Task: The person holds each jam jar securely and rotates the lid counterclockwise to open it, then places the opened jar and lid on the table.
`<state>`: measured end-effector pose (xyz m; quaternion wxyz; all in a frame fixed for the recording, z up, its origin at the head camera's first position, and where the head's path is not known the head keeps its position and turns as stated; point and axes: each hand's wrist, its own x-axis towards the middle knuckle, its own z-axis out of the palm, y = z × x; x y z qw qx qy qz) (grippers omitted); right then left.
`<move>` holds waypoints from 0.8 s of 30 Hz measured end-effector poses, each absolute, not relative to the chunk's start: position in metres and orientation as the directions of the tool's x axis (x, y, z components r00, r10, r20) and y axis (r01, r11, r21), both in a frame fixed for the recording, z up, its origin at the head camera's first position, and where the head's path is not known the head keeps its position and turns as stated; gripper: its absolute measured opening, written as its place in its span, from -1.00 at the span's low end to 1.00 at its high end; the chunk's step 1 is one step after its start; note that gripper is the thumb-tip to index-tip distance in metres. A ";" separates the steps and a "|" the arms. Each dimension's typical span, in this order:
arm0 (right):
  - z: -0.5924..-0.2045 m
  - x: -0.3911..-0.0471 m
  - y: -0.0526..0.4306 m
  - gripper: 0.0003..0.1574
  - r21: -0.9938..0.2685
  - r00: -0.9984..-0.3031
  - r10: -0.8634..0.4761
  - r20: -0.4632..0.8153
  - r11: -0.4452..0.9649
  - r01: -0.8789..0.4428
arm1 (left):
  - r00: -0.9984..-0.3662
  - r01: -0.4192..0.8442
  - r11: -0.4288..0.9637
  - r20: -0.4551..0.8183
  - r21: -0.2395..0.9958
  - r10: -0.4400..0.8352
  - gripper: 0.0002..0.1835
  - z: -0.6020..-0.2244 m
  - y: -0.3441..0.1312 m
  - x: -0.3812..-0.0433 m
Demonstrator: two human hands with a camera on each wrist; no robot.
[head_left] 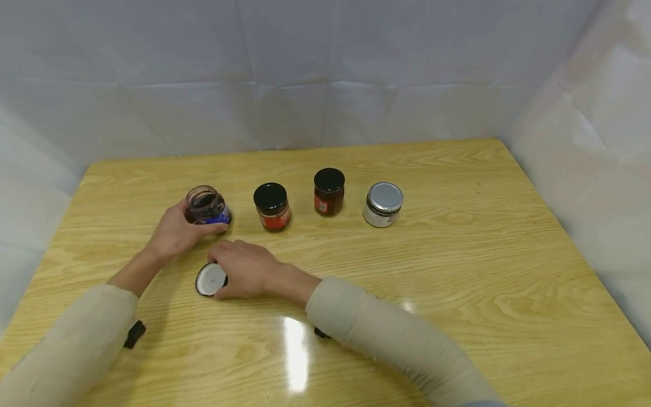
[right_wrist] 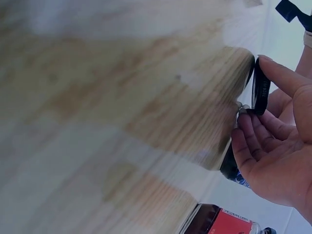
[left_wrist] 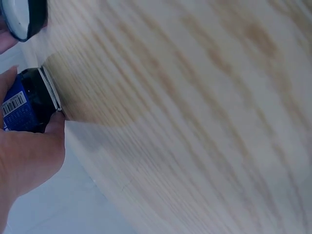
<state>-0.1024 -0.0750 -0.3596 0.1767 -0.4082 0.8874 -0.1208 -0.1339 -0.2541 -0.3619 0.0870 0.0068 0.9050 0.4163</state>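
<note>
At the table's left side, my left hand grips a lidless glass jar with a blue label and dark contents. The jar stands upright, its mouth uncovered. Nearer to me, my right hand pinches a round black lid between thumb and fingers, its white inside facing up. In the left wrist view, the thumb lies along the base of the jar. The right wrist view shows the lid edge-on, close over the tabletop, with part of the jar hidden behind the right fingers.
Right of the left hand stand a black-lidded jar with a red label, a taller dark jar with a black lid, and a silver-lidded jar. White sheeting surrounds the wooden table.
</note>
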 end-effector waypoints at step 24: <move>-0.362 -0.102 -0.078 -0.18 -0.348 -0.578 -0.788 -0.214 0.614 -0.709 | -0.962 -0.121 0.553 -0.234 0.824 0.139 0.17 -0.359 -0.267 -0.128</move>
